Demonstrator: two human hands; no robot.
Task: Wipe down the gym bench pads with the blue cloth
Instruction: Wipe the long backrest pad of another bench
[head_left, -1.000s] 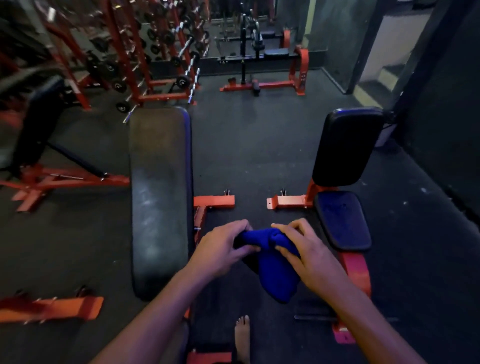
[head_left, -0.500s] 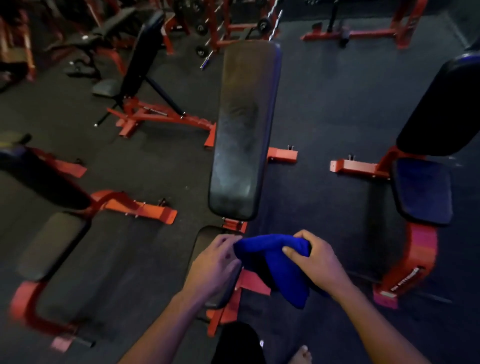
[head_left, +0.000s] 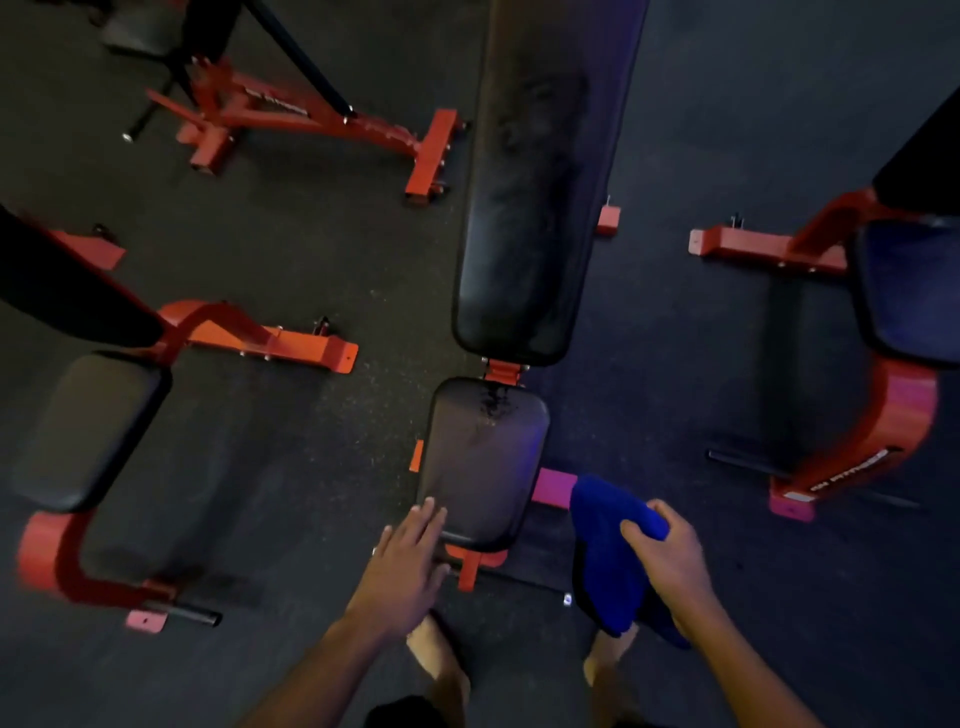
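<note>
A black bench on a red frame lies straight ahead, with a small seat pad (head_left: 483, 457) close to me and a long back pad (head_left: 535, 182) beyond it. The blue cloth (head_left: 605, 551) hangs bunched from my right hand (head_left: 667, 564), to the right of the seat pad and off it. My left hand (head_left: 408, 558) is flat with fingers apart, its fingertips at the seat pad's near left corner, holding nothing.
Another bench with a black seat pad (head_left: 85, 431) stands to the left, and a third with a dark seat (head_left: 909, 291) on a red frame (head_left: 878, 441) to the right. A further red frame (head_left: 311, 124) lies at the back left. My bare feet (head_left: 434, 649) stand on dark rubber floor.
My left hand has let go of the cloth and moved to the seat pad's corner. The cloth now hangs from my right hand alone. The view has tilted down over the bench.
</note>
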